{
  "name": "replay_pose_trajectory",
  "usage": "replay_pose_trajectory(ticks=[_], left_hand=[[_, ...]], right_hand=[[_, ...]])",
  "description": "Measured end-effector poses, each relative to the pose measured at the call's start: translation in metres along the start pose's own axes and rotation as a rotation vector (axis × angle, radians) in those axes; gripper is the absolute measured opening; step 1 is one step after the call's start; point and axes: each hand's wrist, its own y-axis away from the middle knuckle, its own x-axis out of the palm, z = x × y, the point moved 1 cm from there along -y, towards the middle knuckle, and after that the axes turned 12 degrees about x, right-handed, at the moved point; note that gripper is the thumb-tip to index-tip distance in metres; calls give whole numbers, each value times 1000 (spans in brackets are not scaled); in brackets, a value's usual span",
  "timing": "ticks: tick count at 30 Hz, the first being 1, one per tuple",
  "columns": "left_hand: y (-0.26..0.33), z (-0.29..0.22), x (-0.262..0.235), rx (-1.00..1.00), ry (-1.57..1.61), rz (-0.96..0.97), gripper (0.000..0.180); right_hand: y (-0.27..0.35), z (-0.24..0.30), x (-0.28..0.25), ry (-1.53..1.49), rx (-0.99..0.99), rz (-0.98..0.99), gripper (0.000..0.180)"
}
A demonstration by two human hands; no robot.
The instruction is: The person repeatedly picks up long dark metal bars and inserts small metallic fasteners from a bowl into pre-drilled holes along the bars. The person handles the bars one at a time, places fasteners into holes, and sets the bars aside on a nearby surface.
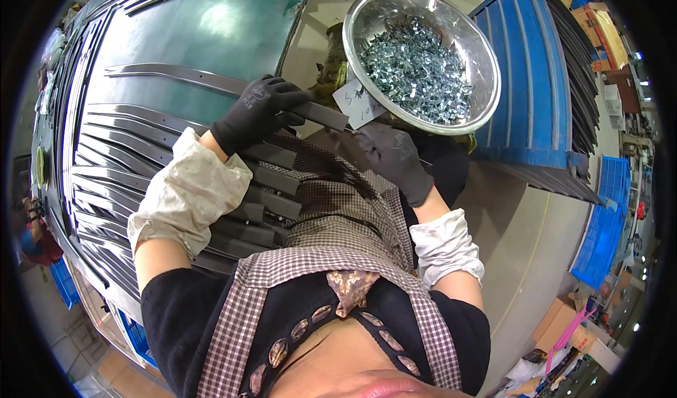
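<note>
My left hand (pixel 257 112), in a black glove, is closed around a long dark strip (pixel 322 114) near its right end. The strip lies across the table and its end sticks out past my fingers. Just beyond that end, my right hand (pixel 396 158), in a dark grey glove, has its fingers bent together. Whatever they pinch, if anything, is too small to make out. Ahead of my right hand, a round metal bowl (pixel 488 119) holds many small shiny metal clips (pixel 419 66). A white card with handwriting (pixel 357 104) sits against the bowl's near left side.
More dark strips (pixel 116 165) lie in rows on the green-topped table (pixel 204 41), their ends overhanging toward my lap. A blue ribbed bin (pixel 518 73) with dark strips stands right of the bowl. Blue crates (pixel 599 236) and cardboard boxes (pixel 556 324) are farther right. Another person (pixel 41 236) is at far left.
</note>
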Motion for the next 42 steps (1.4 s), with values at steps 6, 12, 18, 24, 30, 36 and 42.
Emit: replay_pose_trajectory(ticks=[6, 12, 18, 24, 30, 36, 42], left_hand=[[2, -2, 0, -18, 31, 26, 42], [32, 24, -25, -207, -64, -124, 34], [83, 28, -64, -258, 7, 169, 24], [38, 98, -90, -344, -30, 349, 36], [-70, 179, -69, -352, -626, -56, 89], [-76, 177, -30, -291, -541, -312, 59], [-58, 122, -30, -135, -470, -359, 28]], right_hand=[[-9, 14, -11, 131, -52, 58, 22], [-34, -35, -82, 210, 409, 116, 33], [-79, -123, -52, 643, 523, 121, 69], [-83, -137, -58, 451, 358, 81, 32], [-76, -122, -77, 256, 439, -5, 33], [-65, -132, -91, -81, 453, -110, 29], [-71, -119, -96, -50, 375, -219, 20]])
